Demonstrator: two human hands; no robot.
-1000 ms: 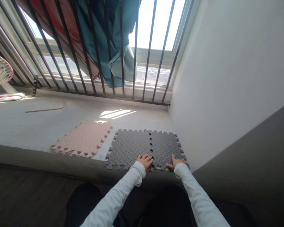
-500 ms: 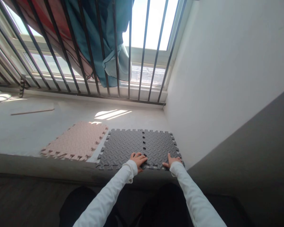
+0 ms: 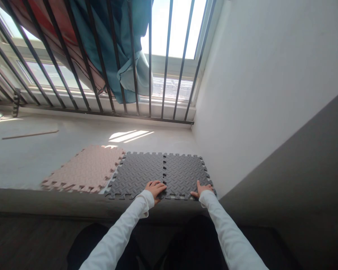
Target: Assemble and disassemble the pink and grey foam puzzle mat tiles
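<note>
Two dark grey foam mat tiles with toothed edges lie side by side, the left tile (image 3: 141,168) and the right tile (image 3: 186,170), meeting along a seam with small dark gaps. My left hand (image 3: 156,188) rests near that seam at the front edge, fingers stretched over the left tile and its thumb side partly hidden. Toward the front right corner of the right tile, my right hand (image 3: 202,189) lies with thumb spread from the fingers, pressing on the surface. A pink foam tile (image 3: 87,168) sits to the left, a narrow gap separating it from the grey pair.
The tiles are on a pale raised ledge (image 3: 22,157) whose front edge drops to a dark floor. A white wall (image 3: 256,75) bounds the right. Behind stand metal bars (image 3: 138,116) before a window and a bunched curtain (image 3: 101,45). A thin stick (image 3: 30,135) lies far left.
The grey tiles have shifted slightly left, and the gap to the pink tile is narrower. Both hands stay on them. The whole view has also moved a little.
</note>
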